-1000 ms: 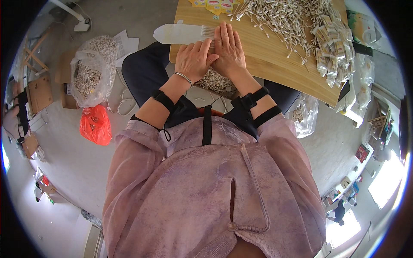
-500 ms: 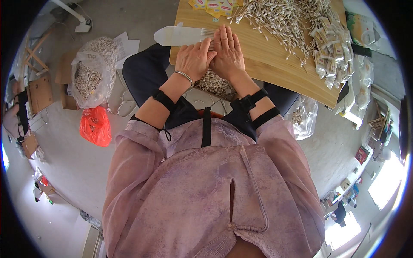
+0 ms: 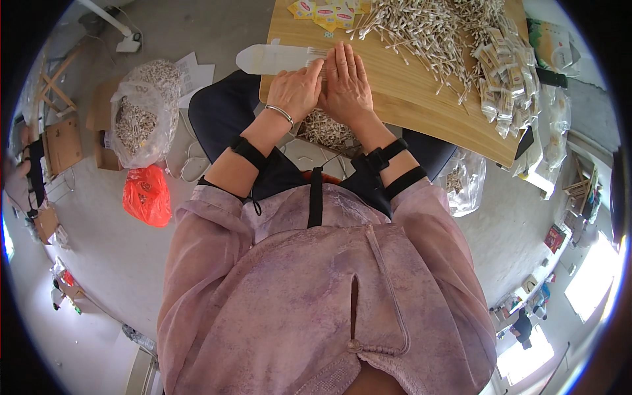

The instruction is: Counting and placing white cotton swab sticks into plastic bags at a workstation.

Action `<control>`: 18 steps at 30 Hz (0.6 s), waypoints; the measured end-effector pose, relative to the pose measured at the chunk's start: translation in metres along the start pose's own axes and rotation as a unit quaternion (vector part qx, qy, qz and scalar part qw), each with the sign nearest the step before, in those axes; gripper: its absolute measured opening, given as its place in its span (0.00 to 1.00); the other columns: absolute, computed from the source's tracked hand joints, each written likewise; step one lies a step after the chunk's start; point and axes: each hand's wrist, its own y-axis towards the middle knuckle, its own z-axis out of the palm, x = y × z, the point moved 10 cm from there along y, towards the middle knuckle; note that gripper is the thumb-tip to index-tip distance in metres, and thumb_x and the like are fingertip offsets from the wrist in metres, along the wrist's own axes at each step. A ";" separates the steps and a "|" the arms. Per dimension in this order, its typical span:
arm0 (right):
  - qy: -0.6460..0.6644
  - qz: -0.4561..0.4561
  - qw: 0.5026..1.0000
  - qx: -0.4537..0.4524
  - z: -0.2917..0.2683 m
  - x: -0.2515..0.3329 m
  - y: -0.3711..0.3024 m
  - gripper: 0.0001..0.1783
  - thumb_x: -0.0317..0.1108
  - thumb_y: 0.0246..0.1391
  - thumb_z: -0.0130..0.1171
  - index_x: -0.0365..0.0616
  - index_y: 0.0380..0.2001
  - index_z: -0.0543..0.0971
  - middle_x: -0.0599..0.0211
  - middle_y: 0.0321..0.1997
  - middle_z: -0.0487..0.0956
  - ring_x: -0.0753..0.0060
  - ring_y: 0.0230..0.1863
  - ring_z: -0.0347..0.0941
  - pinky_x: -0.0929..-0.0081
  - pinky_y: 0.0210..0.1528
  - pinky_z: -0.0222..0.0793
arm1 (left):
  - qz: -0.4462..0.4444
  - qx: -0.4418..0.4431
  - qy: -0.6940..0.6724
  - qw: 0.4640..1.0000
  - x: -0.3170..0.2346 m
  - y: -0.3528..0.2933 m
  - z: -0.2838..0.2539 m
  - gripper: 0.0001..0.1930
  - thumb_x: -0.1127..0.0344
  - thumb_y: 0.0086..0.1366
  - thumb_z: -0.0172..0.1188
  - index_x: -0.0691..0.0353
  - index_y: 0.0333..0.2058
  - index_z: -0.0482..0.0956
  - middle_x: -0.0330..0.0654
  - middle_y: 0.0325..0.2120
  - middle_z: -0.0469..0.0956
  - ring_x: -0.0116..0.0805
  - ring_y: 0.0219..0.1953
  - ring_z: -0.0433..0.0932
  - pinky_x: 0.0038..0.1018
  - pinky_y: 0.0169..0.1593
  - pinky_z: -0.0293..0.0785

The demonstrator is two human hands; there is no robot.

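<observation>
A clear, flat plastic bag point(image 3: 271, 60) lies across the table's left front corner, its pointed end jutting past the edge. A row of cotton swabs point(image 3: 318, 51) shows at the bag's right end, partly under my fingers. My left hand point(image 3: 293, 94) has its fingers bent over the bag's near edge, with the index finger reaching along the swabs. Beside it my right hand point(image 3: 347, 91) lies flat, fingers stretched and close together, against the swabs' right ends. What is beneath both palms is hidden.
A large heap of loose swabs point(image 3: 421, 33) covers the table's point(image 3: 408, 99) far side. Filled small packs point(image 3: 507, 79) pile up at right, yellow cards point(image 3: 334, 14) at the back. Below my hands sits a box of swabs point(image 3: 324, 128). Left stand a swab-filled bag point(image 3: 141, 125) and a red bag point(image 3: 146, 197).
My left hand's fingers have shifted slightly, the index now more stretched. My right hand's fingers have drawn a little closer together. The bag stays nearly in place.
</observation>
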 end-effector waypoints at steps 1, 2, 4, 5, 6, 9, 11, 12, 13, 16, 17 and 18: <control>-0.007 0.001 1.000 0.009 0.003 -0.001 0.000 0.39 0.50 0.56 0.41 0.34 0.64 0.53 0.48 0.70 0.48 0.52 0.72 0.38 0.59 0.71 0.34 | -0.007 0.015 -0.001 1.000 0.001 0.001 0.002 0.23 0.61 0.64 0.48 0.57 0.57 0.61 0.46 0.29 0.81 0.44 0.32 0.80 0.39 0.39 0.71; -0.014 0.001 1.000 0.019 0.005 -0.002 -0.001 0.40 0.50 0.56 0.41 0.34 0.64 0.52 0.49 0.70 0.47 0.54 0.73 0.37 0.59 0.72 0.32 | -0.006 0.015 -0.001 1.000 0.000 0.002 0.001 0.23 0.61 0.64 0.48 0.57 0.57 0.61 0.46 0.29 0.81 0.44 0.32 0.80 0.39 0.39 0.71; -0.016 -0.002 1.000 0.013 0.004 -0.001 0.000 0.40 0.52 0.56 0.42 0.34 0.64 0.52 0.48 0.70 0.47 0.53 0.72 0.38 0.59 0.71 0.34 | -0.024 0.014 -0.024 0.999 0.001 0.003 -0.004 0.26 0.60 0.64 0.50 0.55 0.60 0.58 0.51 0.26 0.80 0.49 0.29 0.79 0.41 0.35 0.74; -0.018 -0.004 1.000 0.007 0.002 -0.001 -0.001 0.41 0.53 0.55 0.44 0.34 0.64 0.52 0.48 0.70 0.48 0.51 0.72 0.40 0.58 0.71 0.36 | -0.024 0.014 -0.024 0.999 0.003 0.005 -0.004 0.26 0.60 0.64 0.50 0.55 0.60 0.58 0.51 0.26 0.80 0.49 0.29 0.79 0.41 0.35 0.74; -0.018 -0.005 1.000 0.007 0.001 0.000 0.000 0.41 0.53 0.55 0.44 0.34 0.64 0.52 0.48 0.70 0.48 0.51 0.72 0.40 0.58 0.71 0.36 | -0.022 0.028 -0.023 0.999 0.005 0.009 -0.002 0.27 0.59 0.63 0.51 0.53 0.60 0.57 0.51 0.25 0.80 0.50 0.29 0.79 0.42 0.34 0.74; 0.003 -0.006 1.000 0.000 -0.001 0.001 0.000 0.43 0.54 0.55 0.45 0.34 0.64 0.51 0.48 0.70 0.47 0.52 0.72 0.40 0.58 0.71 0.35 | -0.036 0.064 -0.012 0.997 0.008 0.013 0.001 0.28 0.56 0.63 0.52 0.50 0.61 0.57 0.52 0.25 0.80 0.50 0.29 0.79 0.43 0.33 0.75; -0.018 -0.001 1.000 0.014 0.002 0.000 0.000 0.44 0.56 0.55 0.46 0.34 0.65 0.51 0.48 0.70 0.47 0.52 0.72 0.39 0.58 0.71 0.35 | -0.051 0.086 -0.002 0.995 0.009 0.015 0.001 0.29 0.55 0.63 0.52 0.49 0.61 0.57 0.52 0.25 0.79 0.50 0.29 0.79 0.43 0.33 0.75; -0.018 -0.001 1.000 0.013 0.001 0.000 0.000 0.44 0.56 0.55 0.46 0.34 0.65 0.51 0.48 0.70 0.47 0.52 0.72 0.39 0.58 0.71 0.35 | -0.055 0.093 0.002 0.994 0.008 0.014 -0.001 0.28 0.54 0.63 0.52 0.49 0.61 0.57 0.52 0.25 0.79 0.51 0.29 0.79 0.43 0.33 0.75; -0.004 -0.004 1.000 0.009 0.000 0.000 0.000 0.45 0.57 0.55 0.46 0.34 0.65 0.51 0.48 0.70 0.48 0.52 0.72 0.39 0.58 0.71 0.35 | -0.059 0.099 0.005 0.993 0.009 0.014 -0.001 0.28 0.53 0.64 0.52 0.49 0.61 0.57 0.52 0.25 0.79 0.51 0.29 0.79 0.43 0.33 0.75; 0.003 -0.007 1.000 0.008 -0.001 0.001 -0.001 0.46 0.59 0.55 0.45 0.34 0.65 0.51 0.49 0.70 0.48 0.54 0.73 0.38 0.59 0.71 0.34 | -0.043 0.098 0.020 0.994 0.010 0.017 0.005 0.28 0.53 0.64 0.51 0.49 0.61 0.57 0.51 0.25 0.79 0.51 0.29 0.79 0.43 0.33 0.75; -0.003 -0.005 1.000 0.013 0.000 0.000 -0.001 0.46 0.60 0.55 0.44 0.35 0.65 0.51 0.50 0.70 0.49 0.55 0.73 0.38 0.60 0.72 0.33 | -0.043 0.096 0.022 0.994 0.011 0.017 0.006 0.28 0.53 0.64 0.51 0.49 0.61 0.57 0.51 0.25 0.79 0.51 0.29 0.79 0.43 0.33 0.75; -0.004 -0.005 1.000 0.011 -0.001 0.000 -0.001 0.46 0.60 0.55 0.44 0.35 0.65 0.51 0.50 0.70 0.49 0.55 0.73 0.38 0.60 0.72 0.33 | -0.048 0.096 0.016 0.994 0.011 0.016 0.006 0.28 0.53 0.64 0.51 0.48 0.61 0.57 0.51 0.25 0.80 0.52 0.29 0.79 0.43 0.33 0.75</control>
